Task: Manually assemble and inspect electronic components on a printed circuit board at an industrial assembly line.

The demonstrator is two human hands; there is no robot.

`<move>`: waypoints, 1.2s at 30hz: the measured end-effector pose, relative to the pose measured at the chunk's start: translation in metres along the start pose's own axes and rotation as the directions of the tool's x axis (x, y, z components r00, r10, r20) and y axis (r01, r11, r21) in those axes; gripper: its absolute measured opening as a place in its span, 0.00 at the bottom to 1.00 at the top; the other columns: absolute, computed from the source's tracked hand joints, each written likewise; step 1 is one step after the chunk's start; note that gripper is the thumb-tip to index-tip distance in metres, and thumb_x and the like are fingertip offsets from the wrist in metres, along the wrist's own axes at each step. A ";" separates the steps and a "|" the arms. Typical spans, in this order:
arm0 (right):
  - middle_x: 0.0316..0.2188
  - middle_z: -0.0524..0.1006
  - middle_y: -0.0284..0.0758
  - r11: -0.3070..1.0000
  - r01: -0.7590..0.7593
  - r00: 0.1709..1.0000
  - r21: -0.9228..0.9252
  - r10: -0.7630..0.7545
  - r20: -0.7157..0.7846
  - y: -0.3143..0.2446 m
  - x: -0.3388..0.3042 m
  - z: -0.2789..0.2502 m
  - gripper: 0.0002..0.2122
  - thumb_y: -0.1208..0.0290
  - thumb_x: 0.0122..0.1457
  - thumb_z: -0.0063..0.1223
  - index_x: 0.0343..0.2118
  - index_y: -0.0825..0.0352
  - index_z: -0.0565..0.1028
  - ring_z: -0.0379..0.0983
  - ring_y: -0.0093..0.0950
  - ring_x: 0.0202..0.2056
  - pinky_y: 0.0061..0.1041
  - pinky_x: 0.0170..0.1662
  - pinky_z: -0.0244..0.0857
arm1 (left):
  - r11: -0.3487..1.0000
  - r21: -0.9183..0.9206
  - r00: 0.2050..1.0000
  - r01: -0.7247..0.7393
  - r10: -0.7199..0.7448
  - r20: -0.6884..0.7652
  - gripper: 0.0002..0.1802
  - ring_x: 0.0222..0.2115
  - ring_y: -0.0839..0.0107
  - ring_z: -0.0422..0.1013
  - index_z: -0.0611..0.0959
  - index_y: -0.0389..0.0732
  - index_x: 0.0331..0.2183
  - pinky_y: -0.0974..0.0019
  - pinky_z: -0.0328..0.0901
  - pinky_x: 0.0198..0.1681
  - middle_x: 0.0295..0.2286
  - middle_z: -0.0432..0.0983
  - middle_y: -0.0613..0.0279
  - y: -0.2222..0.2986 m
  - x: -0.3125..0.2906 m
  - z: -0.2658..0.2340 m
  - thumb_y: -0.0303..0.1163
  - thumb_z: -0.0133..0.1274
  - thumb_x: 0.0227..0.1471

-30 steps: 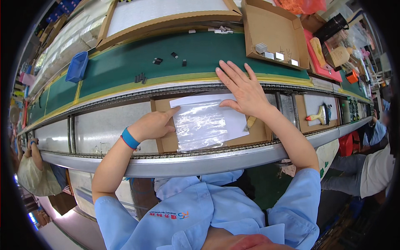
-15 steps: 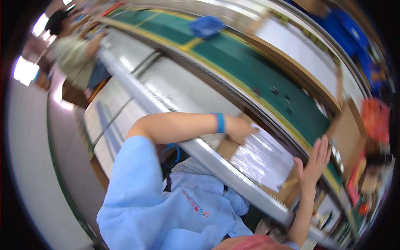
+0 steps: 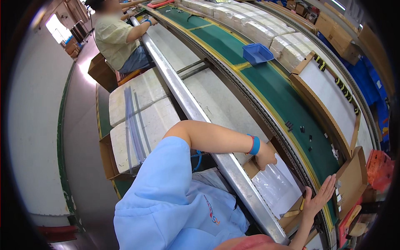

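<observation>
My left hand [image 3: 266, 158], with a blue wristband [image 3: 255, 145], is closed at the upper end of a clear plastic bag [image 3: 271, 180]. Its fingers curl downward, and what they grip, if anything, is hidden. The bag lies over white paper [image 3: 288, 199] in a shallow cardboard box [image 3: 251, 167] between the metal rail [image 3: 241, 183] and the green belt. To the right, my right hand [image 3: 320, 198] is open, fingers stretched and close together, with nothing visible in it. A yellow-handled tool [image 3: 291, 213] lies by the box's near end.
Small dark parts [image 3: 302, 129] lie on the green conveyor belt [image 3: 266, 87], with a blue bin [image 3: 257, 54] farther along. Beyond it stands a long cardboard tray [image 3: 329, 89]; an open carton [image 3: 352, 179] is at right. Another person [image 3: 118, 39] sits at the far left.
The whole view has swung, so the scene sits farther right and lower, and it is sharper. My left hand stays at the bag's upper end; my right hand remains open.
</observation>
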State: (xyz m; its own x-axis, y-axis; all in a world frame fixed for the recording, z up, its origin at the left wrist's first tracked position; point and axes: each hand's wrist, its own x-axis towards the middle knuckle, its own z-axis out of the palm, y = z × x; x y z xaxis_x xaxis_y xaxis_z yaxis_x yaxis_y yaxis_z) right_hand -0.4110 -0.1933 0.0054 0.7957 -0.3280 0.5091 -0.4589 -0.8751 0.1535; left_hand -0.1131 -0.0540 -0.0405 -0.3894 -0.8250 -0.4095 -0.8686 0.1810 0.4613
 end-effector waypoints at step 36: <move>0.67 0.52 0.41 0.991 -0.048 0.954 0.128 0.007 0.300 -0.022 0.001 0.005 0.42 0.72 0.48 0.60 0.66 0.66 0.51 0.48 0.39 0.67 0.44 0.68 0.40 | 1.000 0.010 1.000 0.005 -0.006 0.025 0.37 0.44 0.45 0.73 0.67 0.38 0.58 0.50 0.66 0.48 0.42 0.76 0.40 -0.003 0.001 -0.002 0.41 0.58 0.50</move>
State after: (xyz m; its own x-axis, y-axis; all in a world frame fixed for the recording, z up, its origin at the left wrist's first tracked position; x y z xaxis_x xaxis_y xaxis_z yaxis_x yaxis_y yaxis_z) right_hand -0.3985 -0.1764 -0.0013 0.8743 -0.4262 0.2323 -0.4422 -0.8967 0.0192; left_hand -0.1105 -0.0557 -0.0407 -0.3920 -0.8126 -0.4313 -0.8737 0.1820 0.4511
